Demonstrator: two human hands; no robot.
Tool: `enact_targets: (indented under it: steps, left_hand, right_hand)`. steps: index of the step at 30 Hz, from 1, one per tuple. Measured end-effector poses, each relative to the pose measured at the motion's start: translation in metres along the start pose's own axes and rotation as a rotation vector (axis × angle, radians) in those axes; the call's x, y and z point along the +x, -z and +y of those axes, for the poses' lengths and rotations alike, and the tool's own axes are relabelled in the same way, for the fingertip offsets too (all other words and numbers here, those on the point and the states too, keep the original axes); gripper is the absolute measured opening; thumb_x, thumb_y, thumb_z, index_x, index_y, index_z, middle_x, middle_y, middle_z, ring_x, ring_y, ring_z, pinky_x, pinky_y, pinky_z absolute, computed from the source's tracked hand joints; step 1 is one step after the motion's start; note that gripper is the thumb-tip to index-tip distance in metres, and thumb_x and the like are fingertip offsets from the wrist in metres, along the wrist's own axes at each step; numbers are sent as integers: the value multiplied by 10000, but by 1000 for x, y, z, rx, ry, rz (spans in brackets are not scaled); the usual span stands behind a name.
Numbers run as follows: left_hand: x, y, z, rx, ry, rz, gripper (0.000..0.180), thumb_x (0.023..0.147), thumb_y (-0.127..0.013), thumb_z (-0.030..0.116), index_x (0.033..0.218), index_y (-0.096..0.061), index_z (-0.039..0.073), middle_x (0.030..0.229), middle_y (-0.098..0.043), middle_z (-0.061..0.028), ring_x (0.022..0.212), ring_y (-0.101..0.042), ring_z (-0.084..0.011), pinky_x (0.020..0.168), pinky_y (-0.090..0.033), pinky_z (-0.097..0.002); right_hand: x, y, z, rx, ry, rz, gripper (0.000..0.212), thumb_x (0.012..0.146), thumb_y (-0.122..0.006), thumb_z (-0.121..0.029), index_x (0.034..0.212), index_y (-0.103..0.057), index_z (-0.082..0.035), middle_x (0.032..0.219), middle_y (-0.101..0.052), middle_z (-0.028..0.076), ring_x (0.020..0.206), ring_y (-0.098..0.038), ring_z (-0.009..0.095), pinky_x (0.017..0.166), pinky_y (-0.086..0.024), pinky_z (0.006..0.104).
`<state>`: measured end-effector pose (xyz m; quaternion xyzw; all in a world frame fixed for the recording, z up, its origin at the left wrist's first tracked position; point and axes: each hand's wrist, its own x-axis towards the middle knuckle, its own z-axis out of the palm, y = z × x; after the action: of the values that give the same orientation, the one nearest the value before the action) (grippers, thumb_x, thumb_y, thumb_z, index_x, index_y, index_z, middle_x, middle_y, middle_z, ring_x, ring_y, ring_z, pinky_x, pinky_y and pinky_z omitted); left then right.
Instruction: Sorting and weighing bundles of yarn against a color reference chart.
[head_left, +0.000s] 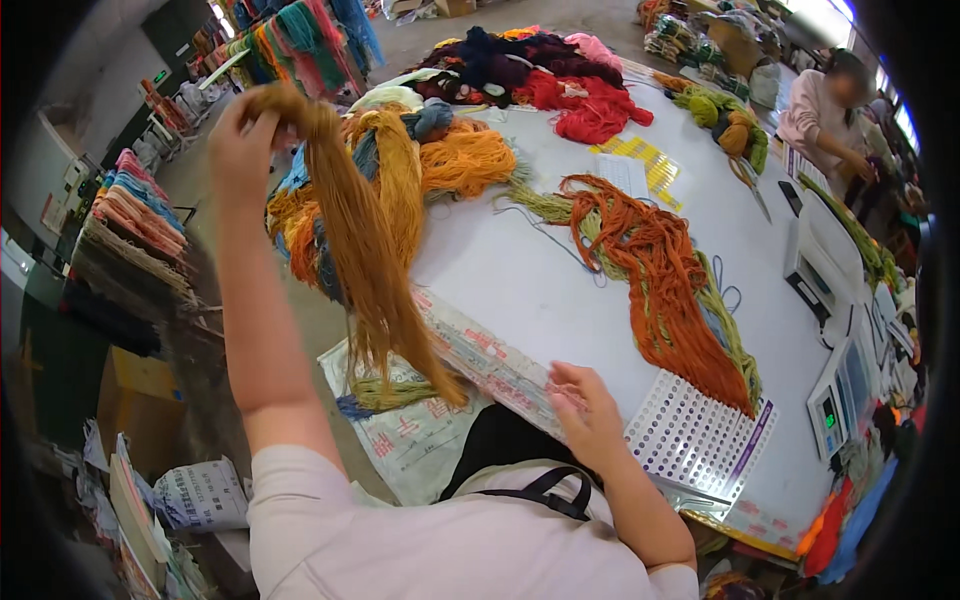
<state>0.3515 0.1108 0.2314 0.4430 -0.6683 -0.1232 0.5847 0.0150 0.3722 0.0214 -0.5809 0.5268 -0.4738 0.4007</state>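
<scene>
My left hand [241, 148] is raised at the left, its fingers closed round the top of a golden-brown yarn skein [352, 235]. The skein hangs down in a long loose bundle, its lower end in front of the table's near edge. By that edge, my right hand [588, 415] has its fingers apart and slightly bent, with nothing in it. Beyond it on the white table [500, 265] lies a rust-orange skein [655, 270] on top of green yarn [618, 250]. A white board with rows of holes [690, 435] sits to the right of my right hand.
Behind the hanging skein is a pile of orange and yellow yarn [465, 158]. Dark and red skeins [600, 105] lie at the far end. Scissors [755, 190] and a digital scale [840, 385] are at the right, where another person [825, 115] works. Yarn racks [290, 45] stand far left.
</scene>
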Motion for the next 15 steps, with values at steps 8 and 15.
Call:
enact_targets:
  steps: [8, 15]
  left_hand:
    - [-22, -159, -241, 634, -23, -545, 541, 859, -531, 443, 1263, -531, 84, 1311, -481, -235, 1218, -448, -392, 1006, -358, -475]
    - [-31, -113, -312, 914, -306, -253, 337, 902, -554, 207, 1153, -598, -14, 1148, -568, -250, 1022, -560, -382, 937, -434, -404]
  right_hand:
    - [-81, 74, 39, 129, -297, 378, 322, 900, -547, -62, 1219, -512, -26, 1053, -581, 82, 965, -565, 125, 854, -454, 267]
    - [-186, 182, 53, -6, -306, 934, 270, 913, -569, -154, 1147, -572, -19, 963, -630, 49, 831, -584, 97, 737, -476, 245]
